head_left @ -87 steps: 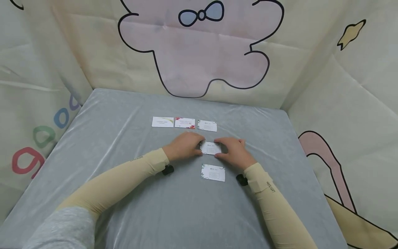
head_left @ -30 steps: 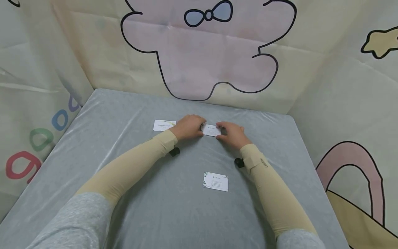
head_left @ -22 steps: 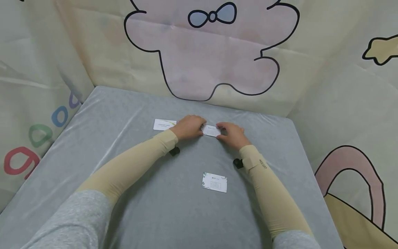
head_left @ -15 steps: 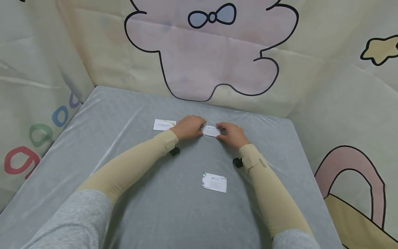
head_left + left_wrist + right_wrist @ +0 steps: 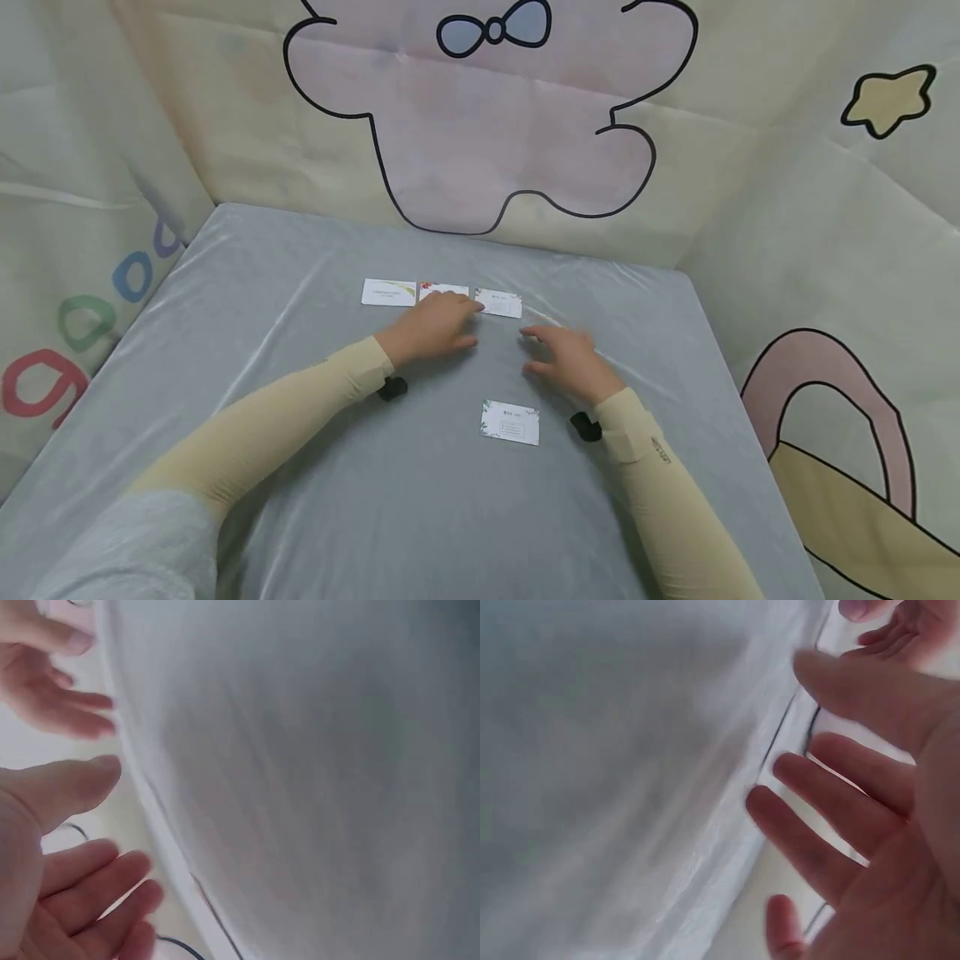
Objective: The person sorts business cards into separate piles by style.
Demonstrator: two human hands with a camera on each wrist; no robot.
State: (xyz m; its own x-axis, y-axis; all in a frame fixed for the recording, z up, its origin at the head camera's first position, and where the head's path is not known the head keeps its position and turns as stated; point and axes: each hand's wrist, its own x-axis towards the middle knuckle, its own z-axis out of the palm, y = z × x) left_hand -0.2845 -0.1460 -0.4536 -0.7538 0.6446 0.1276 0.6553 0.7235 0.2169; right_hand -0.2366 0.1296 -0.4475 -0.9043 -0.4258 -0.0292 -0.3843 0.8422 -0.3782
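Three white cards run in a row toward the back of the grey cloth: a card with a yellow-green curve (image 5: 388,292), a card with red floral corners (image 5: 435,287), and a leaf-bordered card (image 5: 498,304) at the right end. My left hand (image 5: 431,327) covers the lower part of the floral card, its index fingertip overlapping the leaf-bordered card's left edge. To the right, my right hand (image 5: 572,360) hovers with thumb and fingers spread, holding nothing. A similar leaf-bordered card (image 5: 510,422) lies nearer me. Both wrist views show the left fingers (image 5: 97,896) and right fingers (image 5: 817,817) loose.
The grey velvety cloth (image 5: 375,500) covers the whole table. Printed cream curtains (image 5: 825,208) stand close around the back and both sides.
Both hands carried a leaf-bordered card from mid-table back to the row's right end, held it there, then let go. They have since drawn apart and toward me.
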